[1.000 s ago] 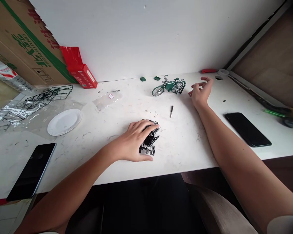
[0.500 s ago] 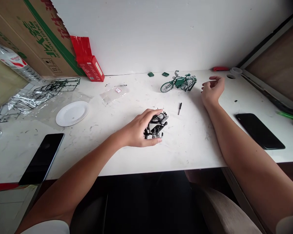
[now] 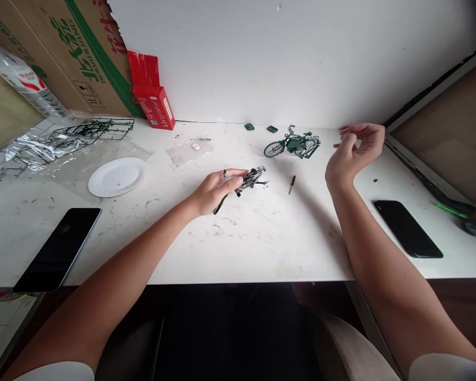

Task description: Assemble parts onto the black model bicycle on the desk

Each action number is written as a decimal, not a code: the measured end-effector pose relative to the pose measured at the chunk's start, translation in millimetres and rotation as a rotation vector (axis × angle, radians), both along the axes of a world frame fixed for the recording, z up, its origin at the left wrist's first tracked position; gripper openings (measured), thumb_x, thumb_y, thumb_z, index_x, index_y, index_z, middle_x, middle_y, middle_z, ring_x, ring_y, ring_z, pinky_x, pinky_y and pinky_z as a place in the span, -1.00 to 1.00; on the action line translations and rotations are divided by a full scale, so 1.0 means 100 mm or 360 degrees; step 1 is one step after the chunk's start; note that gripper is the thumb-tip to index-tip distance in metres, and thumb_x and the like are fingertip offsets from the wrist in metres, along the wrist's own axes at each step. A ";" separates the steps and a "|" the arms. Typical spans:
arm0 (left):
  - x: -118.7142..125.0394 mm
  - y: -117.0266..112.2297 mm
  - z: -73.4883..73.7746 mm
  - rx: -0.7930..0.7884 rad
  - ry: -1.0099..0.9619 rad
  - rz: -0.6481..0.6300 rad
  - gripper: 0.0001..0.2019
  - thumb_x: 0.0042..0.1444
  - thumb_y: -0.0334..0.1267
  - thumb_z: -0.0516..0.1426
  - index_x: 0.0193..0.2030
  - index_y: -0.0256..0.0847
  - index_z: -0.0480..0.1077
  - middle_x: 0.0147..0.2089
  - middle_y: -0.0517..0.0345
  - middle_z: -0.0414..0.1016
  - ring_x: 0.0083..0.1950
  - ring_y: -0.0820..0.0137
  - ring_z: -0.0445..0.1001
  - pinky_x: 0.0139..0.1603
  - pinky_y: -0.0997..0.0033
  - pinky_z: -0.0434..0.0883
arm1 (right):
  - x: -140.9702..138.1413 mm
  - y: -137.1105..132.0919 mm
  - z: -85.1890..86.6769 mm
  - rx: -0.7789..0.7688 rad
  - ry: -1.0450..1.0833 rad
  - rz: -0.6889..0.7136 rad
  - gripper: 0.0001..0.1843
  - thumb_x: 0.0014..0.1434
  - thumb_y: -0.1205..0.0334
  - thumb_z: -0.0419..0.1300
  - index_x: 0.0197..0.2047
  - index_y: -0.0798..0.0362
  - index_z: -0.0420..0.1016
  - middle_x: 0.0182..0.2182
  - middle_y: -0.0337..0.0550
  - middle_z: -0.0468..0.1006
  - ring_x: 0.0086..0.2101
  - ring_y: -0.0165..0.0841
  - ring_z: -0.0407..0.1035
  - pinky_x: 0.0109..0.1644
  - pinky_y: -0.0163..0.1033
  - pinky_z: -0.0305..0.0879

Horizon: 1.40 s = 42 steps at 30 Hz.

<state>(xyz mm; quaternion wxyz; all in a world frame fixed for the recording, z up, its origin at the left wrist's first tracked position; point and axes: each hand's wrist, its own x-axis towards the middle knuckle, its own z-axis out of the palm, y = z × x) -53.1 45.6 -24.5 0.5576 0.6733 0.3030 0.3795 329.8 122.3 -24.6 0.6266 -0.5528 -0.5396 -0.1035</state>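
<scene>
My left hand [image 3: 218, 189] is closed around a black model bicycle [image 3: 252, 180], thumb on top. The bicycle is tilted, and the palm hides part of it. To its right a small black screwdriver-like tool [image 3: 292, 184] lies on the table. Behind that stands a green model bicycle [image 3: 292, 144], with two small green pieces [image 3: 272, 129] beside it at the wall. My right hand [image 3: 353, 151] is raised to the right of the green bicycle, apart from it. Its fingers are loosely bent with gaps between them, and I see nothing in them.
A white paper plate [image 3: 117, 177], a clear plastic bag [image 3: 186, 153] and dark plastic part frames [image 3: 99, 127] lie on the left. Phones rest at the left [image 3: 59, 248] and right [image 3: 408, 227]. A red box [image 3: 154, 103] and a cardboard box [image 3: 87, 58] stand behind.
My left hand has lifted and turned the black bicycle, shifting it slightly left and away from me. My right hand has risen, its wrist bent. The camera view has shifted a little.
</scene>
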 end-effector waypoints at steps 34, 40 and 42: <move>-0.09 0.14 -0.05 -0.0098 0.0093 0.0030 -0.34 0.12 -0.18 0.43 0.38 -0.24 0.54 0.47 -0.23 0.58 0.40 -0.07 0.62 0.49 -0.21 0.48 | -0.98 -0.41 -0.26 -0.1011 -0.0289 0.1408 -0.13 0.05 -0.59 0.49 0.15 -0.09 0.65 0.00 0.00 0.73 -0.10 -0.07 0.63 0.07 0.14 0.70; -0.26 0.07 0.13 0.0102 0.0689 0.0041 -0.13 0.12 -0.15 0.45 0.57 -0.10 0.35 0.64 -0.11 0.39 0.58 -0.04 0.45 0.59 -0.07 0.41 | -1.00 -0.42 -0.25 -0.0958 -0.0294 0.1307 -0.13 0.06 -0.60 0.48 0.14 -0.08 0.66 -0.02 0.01 0.74 -0.04 -0.02 0.63 0.11 0.14 0.68; -0.27 0.08 0.15 0.0164 0.0769 0.0150 -0.20 0.12 -0.13 0.44 0.51 -0.12 0.42 0.60 -0.15 0.43 0.47 -0.02 0.53 0.49 -0.04 0.50 | -0.99 -0.41 -0.25 -0.0960 -0.0294 0.1285 -0.16 0.08 -0.58 0.48 0.13 -0.09 0.66 -0.01 0.02 0.74 -0.03 -0.01 0.63 0.12 0.17 0.67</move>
